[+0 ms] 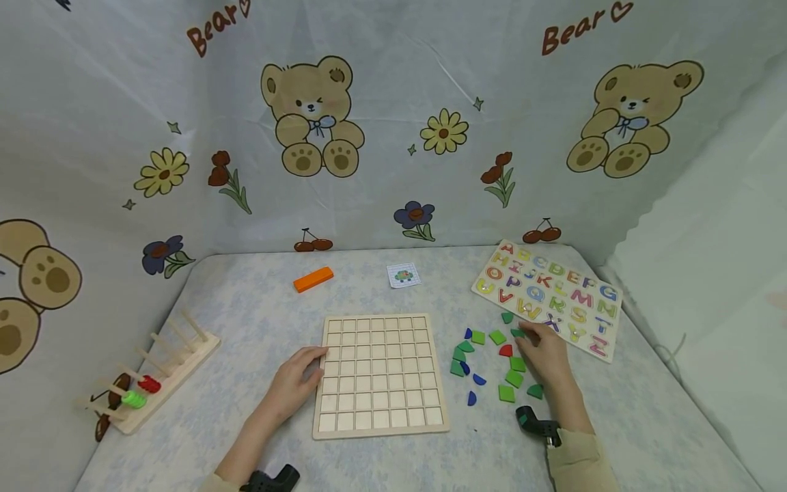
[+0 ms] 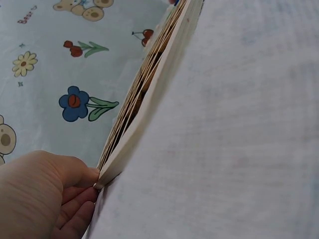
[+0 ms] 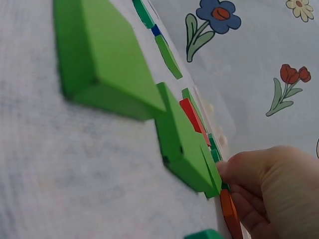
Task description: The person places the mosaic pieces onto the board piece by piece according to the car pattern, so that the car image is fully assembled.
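My left hand [image 1: 297, 383] pinches the left edge of a square wooden grid board [image 1: 381, 374] lying flat on the table; in the left wrist view the thumb and curled fingers meet at the board's edge [image 2: 130, 137]. To the right of the board, my right hand [image 1: 546, 355] pinches a small dark green block [image 1: 518, 333], mostly covered by the fingers in the right wrist view. Around it lie several light green square blocks [image 1: 514, 378], a red block [image 1: 505, 350], dark green curved blocks [image 1: 535, 391] and blue half-round blocks [image 1: 479, 379].
An alphabet puzzle board [image 1: 599, 338] lies just beyond my right hand. At the back are an orange block [image 1: 313, 279] and a small card [image 1: 404, 275] with a picture. On the left stands a wooden peg rack [image 1: 169, 383] with green and red rings. A printed curtain [image 1: 393, 150] hangs behind.
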Tool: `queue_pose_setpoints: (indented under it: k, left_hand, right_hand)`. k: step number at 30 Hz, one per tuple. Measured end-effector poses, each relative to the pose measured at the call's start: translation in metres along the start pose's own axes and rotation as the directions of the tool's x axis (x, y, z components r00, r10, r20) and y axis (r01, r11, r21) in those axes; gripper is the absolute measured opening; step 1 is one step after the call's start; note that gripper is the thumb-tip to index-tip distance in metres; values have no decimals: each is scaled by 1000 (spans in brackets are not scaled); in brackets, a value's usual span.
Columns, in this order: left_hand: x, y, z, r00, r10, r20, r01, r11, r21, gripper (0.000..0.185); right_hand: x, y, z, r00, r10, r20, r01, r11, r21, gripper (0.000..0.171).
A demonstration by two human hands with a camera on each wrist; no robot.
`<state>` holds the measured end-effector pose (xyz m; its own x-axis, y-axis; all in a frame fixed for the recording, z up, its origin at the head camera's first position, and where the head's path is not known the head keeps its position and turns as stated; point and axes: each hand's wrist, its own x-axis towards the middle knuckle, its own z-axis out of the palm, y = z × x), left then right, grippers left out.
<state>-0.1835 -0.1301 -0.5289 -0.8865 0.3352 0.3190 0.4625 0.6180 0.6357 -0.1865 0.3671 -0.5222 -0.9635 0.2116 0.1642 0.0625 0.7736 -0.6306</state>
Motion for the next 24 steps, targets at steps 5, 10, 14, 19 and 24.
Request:
queue_pose_setpoints:
  k: [5, 10, 14, 19, 24]
  left_hand:
    - [0, 1, -1, 1000, -9, 4, 9, 1000, -8, 40]
    - [0, 2, -2, 998, -46, 30, 46, 999, -17, 40]
    - [0, 2, -3, 998, -50, 34, 50, 999, -16, 40]
    - [-1, 2, -3, 998, -44, 34, 44, 999, -22, 40]
    - [-1, 2, -2, 1000, -18, 22, 19, 1000, -15, 40]
  right_hand:
    - [0, -2, 0, 1000, 21, 13, -21, 1000, 19, 38]
    - [0, -4, 0, 999, 46, 4, -46, 999, 0, 42]
    - [0, -3, 0, 1000, 28, 10, -28, 1000, 9, 36]
    - [0, -4, -1, 998, -11, 56, 8, 999, 42, 41]
    - [0, -4, -1, 998, -38, 44, 37, 999, 25, 43]
